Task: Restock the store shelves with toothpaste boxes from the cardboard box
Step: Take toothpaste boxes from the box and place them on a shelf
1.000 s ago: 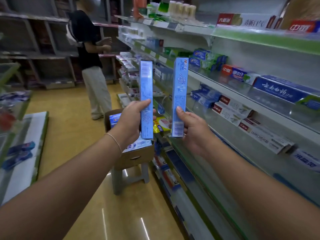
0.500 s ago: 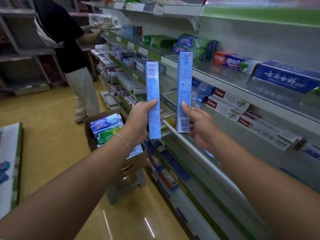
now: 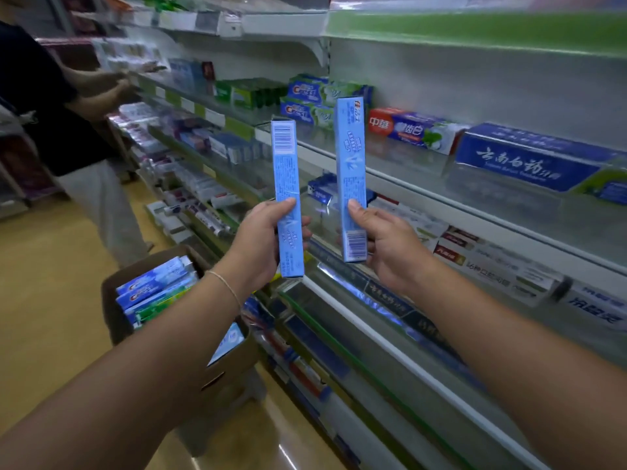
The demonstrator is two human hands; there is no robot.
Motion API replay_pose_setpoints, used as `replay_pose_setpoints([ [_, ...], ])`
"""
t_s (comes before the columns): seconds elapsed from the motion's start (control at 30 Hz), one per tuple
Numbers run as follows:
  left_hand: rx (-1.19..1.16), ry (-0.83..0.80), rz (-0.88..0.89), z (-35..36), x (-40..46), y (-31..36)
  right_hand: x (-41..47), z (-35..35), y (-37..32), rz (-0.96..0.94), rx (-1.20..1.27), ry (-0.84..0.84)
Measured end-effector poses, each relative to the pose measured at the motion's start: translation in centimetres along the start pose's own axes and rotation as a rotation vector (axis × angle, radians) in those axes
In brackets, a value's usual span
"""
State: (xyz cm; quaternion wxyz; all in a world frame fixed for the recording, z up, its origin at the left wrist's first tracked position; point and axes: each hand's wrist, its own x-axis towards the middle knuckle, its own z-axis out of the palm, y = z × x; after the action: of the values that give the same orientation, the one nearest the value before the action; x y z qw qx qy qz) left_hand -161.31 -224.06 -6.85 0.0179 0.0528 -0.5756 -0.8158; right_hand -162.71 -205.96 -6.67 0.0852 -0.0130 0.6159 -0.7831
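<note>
bystander: another person (image 3: 51, 106) far left, reaching at the shelves, well apart from me.
cardboard box: cardboard box (image 3: 118, 300) low on the left, under my left forearm, sitting on what looks like a stool; flaps open, more toothpaste boxes (image 3: 152, 290) stacked flat inside. Restock not finished, I'd say.
left hand: my left hand (image 3: 261, 242) is wrapped round the lower part of a pale blue toothpaste box, thumb across the front, fingers behind.
left box: left toothpaste box (image 3: 286, 178) stands upright, barcode end at the top, in the air in front of the shelves, touching nothing else.
right hand: my right hand (image 3: 390, 245) clamps the lower end of a second one, thumb on the front face, fingers behind.
right box: right toothpaste box (image 3: 351, 157) is upright too, brand print on top, barcode at the bottom, just beside the left one but apart.
handling: thin card cartons, light, stiff lengthwise, but the faces probably dent if squeezed. Glossy print, a bit slippery. Held low, so the tops may wobble; a mid-length hold on the narrow sides should steady them for laying flat.
shelves: shelves (image 3: 424, 198) on the right, tiers partly filled with other toothpaste, bare gaps between. Which slot these go in I cannot tell.
</note>
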Motion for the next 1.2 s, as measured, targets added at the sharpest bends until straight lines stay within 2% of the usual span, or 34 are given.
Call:
replay_pose_setpoints([
  [0.37, 0.034, -0.263, -0.037, 3.6, 7.6, 0.3, 0.9, -1.5, -1.6, -0.076, -0.031, 0.321],
  [0.63, 0.074, -0.509, -0.051, 5.9, 9.6, 0.9, -1.1, -1.4, -2.0, -0.128, 0.000, 0.522],
  [0.77, 0.092, -0.578, -0.058, 6.8, 9.8, 0.8, -2.2, -1.7, -1.6, -0.197, -0.015, 0.659],
  [1.03, 0.205, -0.573, 0.049, 7.8, 10.3, 2.8, -6.5, -2.6, -2.5, -0.305, -0.323, 0.814],
  [1.1, 0.270, -0.540, 0.156, 8.0, 10.9, 3.6, -7.5, -3.2, -3.3, -0.335, -0.505, 0.881],
  [1.2, 0.374, -0.486, 0.406, 8.3, 11.5, 4.6, -9.2, -4.1, -4.7, -0.370, -0.913, 0.976],
])
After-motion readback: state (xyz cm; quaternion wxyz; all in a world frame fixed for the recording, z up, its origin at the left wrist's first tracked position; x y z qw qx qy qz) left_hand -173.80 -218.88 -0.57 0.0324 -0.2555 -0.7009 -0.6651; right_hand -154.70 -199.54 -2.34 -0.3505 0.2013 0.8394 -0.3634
